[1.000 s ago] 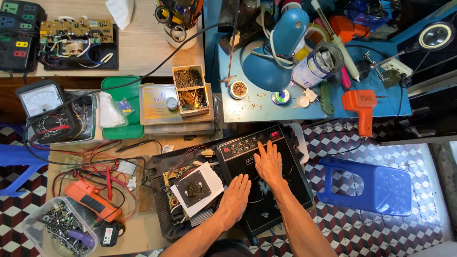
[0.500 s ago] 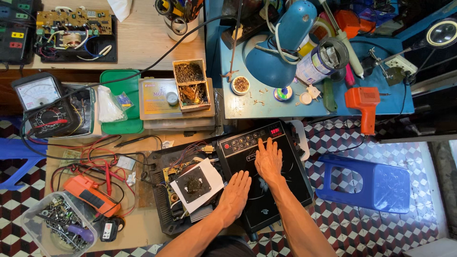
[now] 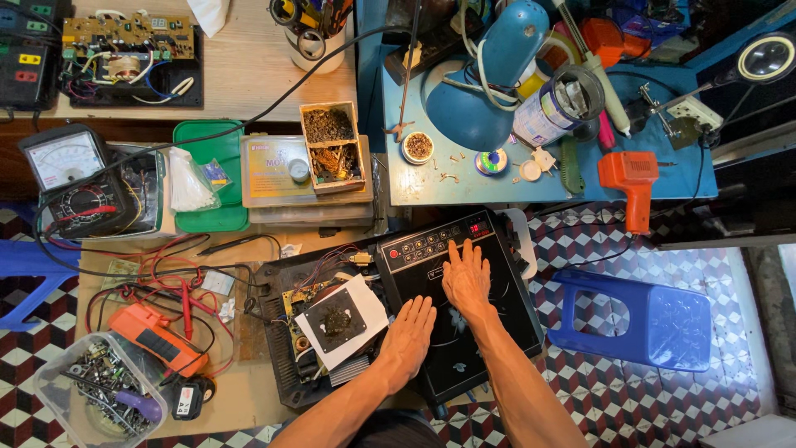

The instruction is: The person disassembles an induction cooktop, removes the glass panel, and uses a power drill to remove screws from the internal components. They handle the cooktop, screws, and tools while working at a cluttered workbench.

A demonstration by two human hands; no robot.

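Hands flat on black cooktop (image 3: pixel 464 332), lower centre of frame. Left hand (image 3: pixel 408 336) fingers spread, palm down on glass, grasping nothing. Right hand (image 3: pixel 467 280) likewise flat, fingertips just below button panel. Opened chassis (image 3: pixel 319 332) touching cooktop's left side, white sheet on it. Orange meter (image 3: pixel 157 338) lower left. Blue stool (image 3: pixel 643 319) right. Farther up: blue lamp (image 3: pixel 485 79), orange soldering gun (image 3: pixel 628 182), analog meter (image 3: pixel 70 178) at left.
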